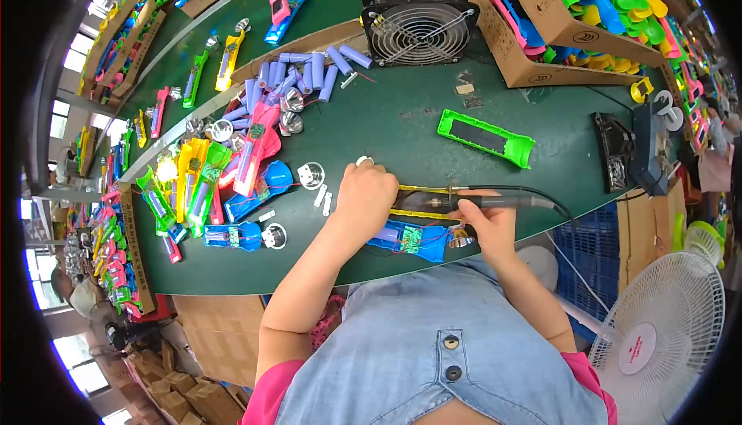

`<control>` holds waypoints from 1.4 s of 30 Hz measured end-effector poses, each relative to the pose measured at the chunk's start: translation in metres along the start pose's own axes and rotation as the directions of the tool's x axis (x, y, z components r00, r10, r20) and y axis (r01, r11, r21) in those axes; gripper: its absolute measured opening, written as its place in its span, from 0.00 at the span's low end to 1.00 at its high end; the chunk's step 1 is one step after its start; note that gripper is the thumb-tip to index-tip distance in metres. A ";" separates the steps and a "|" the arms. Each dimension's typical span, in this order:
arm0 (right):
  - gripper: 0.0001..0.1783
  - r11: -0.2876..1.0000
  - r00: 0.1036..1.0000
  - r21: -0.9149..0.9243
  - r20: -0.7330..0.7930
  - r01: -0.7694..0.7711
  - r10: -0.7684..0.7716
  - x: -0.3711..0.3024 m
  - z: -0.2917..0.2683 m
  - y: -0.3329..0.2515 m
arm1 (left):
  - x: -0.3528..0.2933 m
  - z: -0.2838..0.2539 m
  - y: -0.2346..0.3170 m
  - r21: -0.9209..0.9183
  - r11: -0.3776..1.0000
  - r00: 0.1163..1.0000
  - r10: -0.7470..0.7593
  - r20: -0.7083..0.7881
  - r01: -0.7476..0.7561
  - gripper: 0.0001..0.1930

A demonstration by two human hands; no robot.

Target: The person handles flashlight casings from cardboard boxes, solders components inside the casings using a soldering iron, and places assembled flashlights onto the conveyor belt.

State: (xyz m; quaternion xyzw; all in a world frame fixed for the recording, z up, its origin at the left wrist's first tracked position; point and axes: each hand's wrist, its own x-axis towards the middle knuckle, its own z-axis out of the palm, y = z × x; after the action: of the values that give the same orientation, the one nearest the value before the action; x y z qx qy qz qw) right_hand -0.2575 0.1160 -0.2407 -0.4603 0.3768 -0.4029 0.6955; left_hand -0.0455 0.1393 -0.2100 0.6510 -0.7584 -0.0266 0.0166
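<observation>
Green table: my right hand grips a black soldering iron over a blue casing; my left hand, curled, presses a yellow casing.

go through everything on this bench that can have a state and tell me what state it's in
left hand: pressing down on the yellow casing
right hand: gripping the soldering iron
blue casing: open, wires showing
green casing: open, lying alone
square fan: cannot tell if spinning

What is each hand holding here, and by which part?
Right hand: soldering iron, gripped on its dark handle. Left hand rests over a yellow part; its grip is hidden.
</observation>
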 end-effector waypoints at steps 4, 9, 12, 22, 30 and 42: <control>0.12 0.985 0.977 0.004 -0.126 0.171 -0.170 -0.012 0.004 -0.003 | 0.001 0.000 0.000 0.001 1.000 1.000 -0.006 0.016 0.006 0.04; 0.14 0.773 0.950 -0.558 0.117 0.304 -0.289 -0.024 -0.025 -0.017 | 0.001 -0.003 0.002 0.042 0.998 0.998 -0.038 0.051 0.036 0.03; 0.25 0.482 0.802 -0.675 0.291 0.559 -0.522 -0.015 -0.031 -0.017 | 0.002 -0.003 0.003 0.054 0.998 0.999 -0.032 0.035 0.031 0.03; 0.24 0.470 0.829 -0.700 0.338 0.538 -0.445 -0.010 -0.042 -0.009 | -0.017 -0.042 0.018 -0.041 0.999 0.999 -0.020 -0.033 0.018 0.04; 0.30 0.573 0.842 -0.623 0.324 0.532 -0.431 -0.003 -0.039 -0.011 | -0.036 0.003 0.053 -0.424 0.889 0.949 0.035 -0.312 -0.172 0.10; 0.22 0.579 0.795 -0.546 0.447 0.605 -0.410 0.011 -0.028 -0.027 | -0.020 0.004 0.052 -0.381 0.919 0.963 -0.186 -0.195 0.101 0.03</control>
State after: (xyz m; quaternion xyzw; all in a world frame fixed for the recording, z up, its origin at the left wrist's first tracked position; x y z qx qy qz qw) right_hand -0.2840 0.0897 -0.2247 -0.8160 0.2458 -0.3575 0.3820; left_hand -0.0938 0.1669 -0.2106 0.6892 -0.6830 -0.0946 0.2227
